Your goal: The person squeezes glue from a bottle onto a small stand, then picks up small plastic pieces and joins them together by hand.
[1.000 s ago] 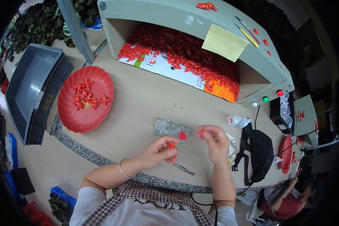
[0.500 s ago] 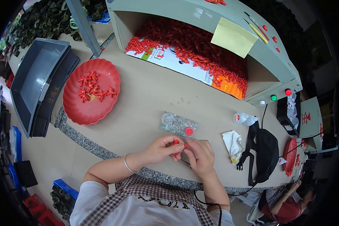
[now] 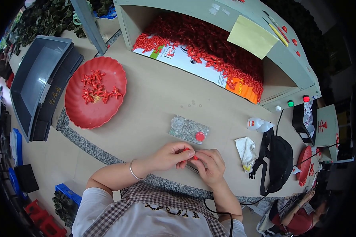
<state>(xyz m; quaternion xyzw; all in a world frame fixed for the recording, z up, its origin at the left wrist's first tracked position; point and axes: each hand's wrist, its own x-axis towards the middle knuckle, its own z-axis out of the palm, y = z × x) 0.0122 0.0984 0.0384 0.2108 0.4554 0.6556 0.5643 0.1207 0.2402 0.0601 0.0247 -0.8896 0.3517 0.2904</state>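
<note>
Close to the near edge of the table, my left hand [image 3: 168,157] pinches a small glossy red piece [image 3: 194,157] between thumb and fingers. My right hand [image 3: 211,165] meets it from the other side, its fingertips closed on the same piece. Most of the piece is covered by the fingers, so its full shape is hidden. Just beyond the hands lies a speckled stone slab [image 3: 188,130], bearing a clear round dish [image 3: 178,123] and a red cap-like disc [image 3: 200,136]. A thin metallic tool [image 3: 192,169] shows partly below the hands.
A scalloped red plate [image 3: 81,116] with several red figures stands left, beside grey bins [image 3: 21,89]. Ahead, a shelf [image 3: 279,79] holds a heap of red pieces [image 3: 201,39]. To the right are white bottles [image 3: 257,124], a stained cloth [image 3: 246,152] and a black bag [image 3: 279,164].
Both hands stay together on the red piece, with the fingertips drawn slightly closer around it. The whole view has shifted a little; the objects on the table keep their places.
</note>
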